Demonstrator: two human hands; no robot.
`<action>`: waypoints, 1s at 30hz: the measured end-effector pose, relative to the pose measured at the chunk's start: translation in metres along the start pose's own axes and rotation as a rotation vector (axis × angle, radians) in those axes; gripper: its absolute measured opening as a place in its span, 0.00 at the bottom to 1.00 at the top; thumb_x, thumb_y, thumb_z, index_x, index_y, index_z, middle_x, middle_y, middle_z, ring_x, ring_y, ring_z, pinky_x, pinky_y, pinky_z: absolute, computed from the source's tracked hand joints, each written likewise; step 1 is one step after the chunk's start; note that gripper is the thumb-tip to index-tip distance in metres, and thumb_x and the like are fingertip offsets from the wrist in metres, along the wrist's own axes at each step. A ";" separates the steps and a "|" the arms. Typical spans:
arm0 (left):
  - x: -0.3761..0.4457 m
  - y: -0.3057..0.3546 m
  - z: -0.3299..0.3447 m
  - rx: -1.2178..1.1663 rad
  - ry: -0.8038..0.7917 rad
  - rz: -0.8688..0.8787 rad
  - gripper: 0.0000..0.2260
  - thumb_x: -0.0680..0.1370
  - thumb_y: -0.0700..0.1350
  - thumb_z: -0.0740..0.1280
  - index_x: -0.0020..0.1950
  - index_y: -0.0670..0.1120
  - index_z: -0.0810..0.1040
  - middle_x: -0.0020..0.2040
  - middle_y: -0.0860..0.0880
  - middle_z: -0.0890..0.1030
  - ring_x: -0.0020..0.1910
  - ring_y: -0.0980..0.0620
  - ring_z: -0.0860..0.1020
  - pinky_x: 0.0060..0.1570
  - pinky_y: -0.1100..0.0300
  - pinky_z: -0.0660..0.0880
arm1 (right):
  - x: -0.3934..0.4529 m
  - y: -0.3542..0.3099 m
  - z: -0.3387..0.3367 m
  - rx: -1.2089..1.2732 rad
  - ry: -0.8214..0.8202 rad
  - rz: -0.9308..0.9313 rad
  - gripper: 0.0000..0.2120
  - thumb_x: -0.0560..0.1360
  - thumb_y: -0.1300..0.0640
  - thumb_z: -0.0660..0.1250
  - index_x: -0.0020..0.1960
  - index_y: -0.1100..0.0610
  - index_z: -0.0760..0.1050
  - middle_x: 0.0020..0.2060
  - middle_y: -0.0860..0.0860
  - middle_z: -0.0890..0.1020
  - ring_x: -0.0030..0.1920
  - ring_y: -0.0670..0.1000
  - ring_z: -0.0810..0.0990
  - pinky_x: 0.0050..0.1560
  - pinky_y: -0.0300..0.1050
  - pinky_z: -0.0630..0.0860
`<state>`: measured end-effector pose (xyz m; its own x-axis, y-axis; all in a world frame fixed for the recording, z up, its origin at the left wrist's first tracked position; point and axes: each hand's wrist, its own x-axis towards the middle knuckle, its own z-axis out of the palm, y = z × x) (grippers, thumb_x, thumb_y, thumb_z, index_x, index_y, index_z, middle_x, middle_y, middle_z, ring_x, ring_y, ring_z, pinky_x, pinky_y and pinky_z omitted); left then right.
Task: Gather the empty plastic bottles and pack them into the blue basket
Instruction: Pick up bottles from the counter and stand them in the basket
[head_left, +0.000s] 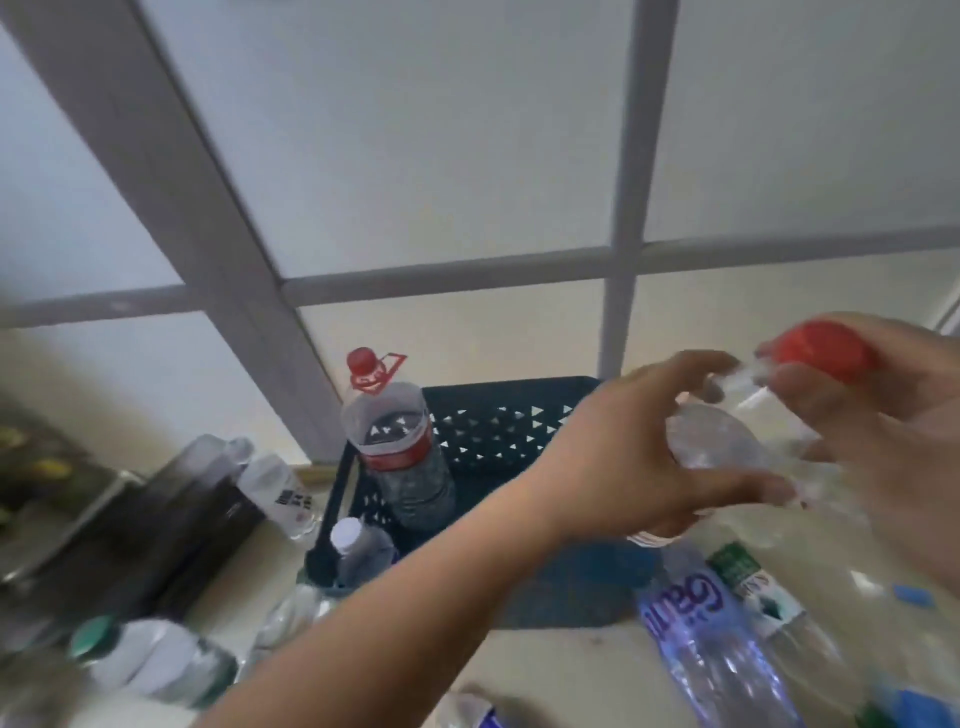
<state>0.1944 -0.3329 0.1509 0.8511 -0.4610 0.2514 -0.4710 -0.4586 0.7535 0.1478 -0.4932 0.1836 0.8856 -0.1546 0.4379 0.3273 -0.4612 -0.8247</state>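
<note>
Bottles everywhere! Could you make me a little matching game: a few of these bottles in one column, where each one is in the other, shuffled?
Things:
1. Tall bottle with red cap and handle
2. Clear bottle with big red cap
3. Purple-labelled bottle
4. Green-capped bottle

Places:
A. Lying on the floor, lower left
B. Held between the left hand and right hand
C. Standing upright in the blue basket
D. Lying on the floor, lower right, below the hands

Pairs: 1-C, 2-B, 3-D, 4-A

Blue basket (519, 415) on counter, red-capped bottle (400, 447) upright inside; clear bottle (737, 447) held above.
</note>
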 end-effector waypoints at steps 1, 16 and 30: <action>-0.005 -0.015 -0.025 0.034 -0.010 -0.026 0.34 0.68 0.56 0.80 0.70 0.54 0.70 0.62 0.54 0.80 0.58 0.54 0.79 0.58 0.51 0.79 | 0.005 -0.003 0.029 0.059 -0.030 0.046 0.17 0.68 0.35 0.71 0.52 0.42 0.80 0.46 0.47 0.85 0.45 0.47 0.85 0.33 0.49 0.82; -0.055 -0.202 -0.116 0.117 -0.119 -0.275 0.24 0.76 0.51 0.71 0.69 0.53 0.66 0.64 0.53 0.75 0.60 0.54 0.76 0.63 0.53 0.75 | 0.044 0.073 0.305 -0.195 -0.300 0.188 0.04 0.75 0.56 0.70 0.43 0.54 0.79 0.36 0.49 0.83 0.41 0.49 0.81 0.37 0.34 0.77; -0.095 -0.203 -0.102 0.043 -0.085 -0.252 0.23 0.78 0.56 0.68 0.73 0.56 0.70 0.68 0.58 0.75 0.65 0.61 0.73 0.68 0.60 0.71 | 0.051 0.118 0.322 -0.283 -0.418 0.267 0.16 0.72 0.53 0.74 0.58 0.53 0.78 0.51 0.48 0.82 0.52 0.49 0.79 0.58 0.47 0.76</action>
<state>0.2327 -0.1187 0.0363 0.9209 -0.3896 0.0058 -0.2579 -0.5984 0.7586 0.3374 -0.2742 -0.0064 0.9994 0.0342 0.0016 0.0244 -0.6789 -0.7338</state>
